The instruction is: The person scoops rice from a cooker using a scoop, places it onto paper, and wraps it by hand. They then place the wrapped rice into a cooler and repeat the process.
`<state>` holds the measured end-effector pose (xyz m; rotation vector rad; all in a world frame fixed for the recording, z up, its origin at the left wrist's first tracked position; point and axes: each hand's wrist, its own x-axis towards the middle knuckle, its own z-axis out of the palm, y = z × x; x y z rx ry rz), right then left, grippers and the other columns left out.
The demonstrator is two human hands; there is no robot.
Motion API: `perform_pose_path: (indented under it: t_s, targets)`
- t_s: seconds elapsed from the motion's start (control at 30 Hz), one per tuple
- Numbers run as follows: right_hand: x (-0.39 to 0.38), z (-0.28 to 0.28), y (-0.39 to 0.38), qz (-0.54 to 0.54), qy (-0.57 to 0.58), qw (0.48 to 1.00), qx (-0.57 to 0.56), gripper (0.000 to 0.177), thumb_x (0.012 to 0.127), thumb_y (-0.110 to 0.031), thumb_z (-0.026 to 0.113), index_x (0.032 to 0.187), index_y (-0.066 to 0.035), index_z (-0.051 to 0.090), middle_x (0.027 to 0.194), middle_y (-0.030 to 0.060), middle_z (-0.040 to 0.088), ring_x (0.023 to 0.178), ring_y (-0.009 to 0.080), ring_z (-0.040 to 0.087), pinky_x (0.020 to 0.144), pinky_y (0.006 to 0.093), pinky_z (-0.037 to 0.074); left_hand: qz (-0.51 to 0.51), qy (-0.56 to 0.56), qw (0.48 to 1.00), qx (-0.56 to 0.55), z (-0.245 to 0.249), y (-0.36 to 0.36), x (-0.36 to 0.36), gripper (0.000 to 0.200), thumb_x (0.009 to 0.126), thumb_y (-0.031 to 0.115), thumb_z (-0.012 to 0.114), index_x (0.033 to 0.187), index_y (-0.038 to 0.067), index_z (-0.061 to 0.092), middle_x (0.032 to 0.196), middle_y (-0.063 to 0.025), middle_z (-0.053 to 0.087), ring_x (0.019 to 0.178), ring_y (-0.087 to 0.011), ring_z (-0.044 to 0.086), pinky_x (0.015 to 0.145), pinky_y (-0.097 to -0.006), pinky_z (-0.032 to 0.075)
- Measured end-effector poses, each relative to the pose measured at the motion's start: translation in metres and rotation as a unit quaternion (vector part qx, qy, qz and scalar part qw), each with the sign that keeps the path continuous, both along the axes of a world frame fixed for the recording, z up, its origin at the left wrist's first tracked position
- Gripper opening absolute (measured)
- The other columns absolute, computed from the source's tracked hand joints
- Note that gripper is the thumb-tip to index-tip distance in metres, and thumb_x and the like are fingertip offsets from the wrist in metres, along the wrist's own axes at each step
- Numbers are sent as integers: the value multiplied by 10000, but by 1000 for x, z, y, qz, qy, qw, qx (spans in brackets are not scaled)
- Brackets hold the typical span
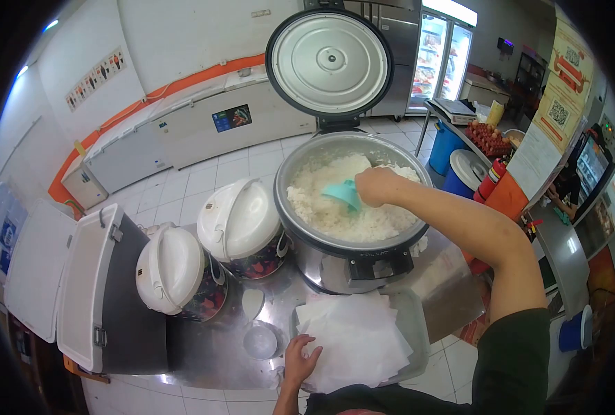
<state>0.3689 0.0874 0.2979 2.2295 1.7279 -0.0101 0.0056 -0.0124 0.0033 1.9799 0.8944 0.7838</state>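
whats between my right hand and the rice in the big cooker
In the head view, a teal scoop: your right hand grips it, and its bowl is down at the rice.

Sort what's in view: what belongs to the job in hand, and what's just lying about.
In use:
- teal scoop, held in the right hand
- rice
- open cooker
- paper sheets, at the left hand

Apparently lying about:
- white-lidded containers
- open cooler box
- eggs
- fire extinguisher

white walls (183,31) with an orange stripe (210,72), tiled floor (204,181), chest freezers (193,135), lit glass-door fridge (432,62).
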Motion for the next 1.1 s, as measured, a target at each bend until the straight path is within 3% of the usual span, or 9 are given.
perform_pose_path:
  t_s: [0.23, 0.37, 0.57, 0.63, 0.67, 0.77, 0.83, 1.03, 1.1]
  targets:
    - [1, -19, 25, -73, 200, 977, -29, 253, 831, -71, 515, 928, 125, 644, 802, 214, 683, 670, 288, 693, 615, 376, 548, -1, -9, 999, -46, -5, -2, -4, 301, 731, 165, 784, 986, 60, 663, 1073, -163, 620, 998, -325, 610, 842, -381, 509]
    - [7, 0, 18, -77, 240, 967, -42, 287, 881, -127, 479, 944, 100, 643, 766, 182, 671, 600, 261, 665, 595, 380, 533, -9, -20, 999, -31, -7, -1, -3, 300, 730, 162, 785, 984, 58, 663, 1068, -161, 620, 975, -320, 614, 832, -383, 511]
    - [28, 29, -27, 19, 266, 962, -62, 321, 945, -239, 471, 1091, -4, 633, 775, 151, 661, 598, 255, 642, 591, 400, 503, 17, -21, 999, -21, -8, 4, -9, 305, 731, 160, 786, 987, 51, 661, 1064, -159, 619, 960, -316, 614, 829, -383, 511]
    - [30, 30, -35, 246, 187, 949, 53, 337, 960, -258, 458, 1104, -1, 621, 787, 165, 661, 628, 255, 649, 605, 402, 497, 18, -18, 999, -25, -7, 4, -11, 305, 730, 158, 786, 986, 51, 661, 1064, -159, 619, 959, -315, 614, 827, -380, 511]
    - [28, 29, -37, 247, 187, 949, 53, 337, 960, -258, 458, 1104, -1, 621, 787, 165, 661, 628, 255, 649, 605, 402, 497, 16, -13, 999, -29, -7, 4, -12, 305, 729, 157, 786, 985, 51, 660, 1064, -159, 619, 958, -314, 614, 826, -378, 511]
    - [0, 43, -43, 190, 181, 965, 17, 334, 955, -248, 452, 1087, 7, 622, 820, 190, 662, 619, 259, 647, 599, 400, 491, 14, -19, 999, -25, -12, 4, -13, 305, 728, 154, 786, 986, 52, 660, 1062, -157, 619, 953, -314, 615, 821, -376, 512]
    - [-16, 52, -39, 24, 222, 969, -105, 334, 955, -249, 449, 1078, 6, 625, 821, 177, 653, 591, 239, 639, 575, 387, 490, 13, -17, 999, -26, -8, 3, -12, 305, 728, 155, 786, 987, 53, 660, 1062, -157, 619, 954, -313, 615, 823, -376, 512]
    - [17, 46, -37, -50, 395, 912, -103, 347, 957, -286, 455, 1081, -5, 618, 759, 105, 606, 541, 189, 606, 525, 356, 479, 9, -17, 999, -29, -4, 2, -6, 308, 728, 158, 787, 991, 57, 662, 1061, -157, 621, 960, -313, 614, 823, -373, 513]
    - [20, 50, -37, -47, 362, 929, -62, 334, 963, -282, 456, 1099, -21, 616, 782, 128, 621, 580, 213, 627, 555, 366, 492, 8, -11, 999, -29, -3, 3, -6, 308, 728, 159, 787, 990, 57, 662, 1060, -156, 622, 964, -313, 613, 823, -372, 512]
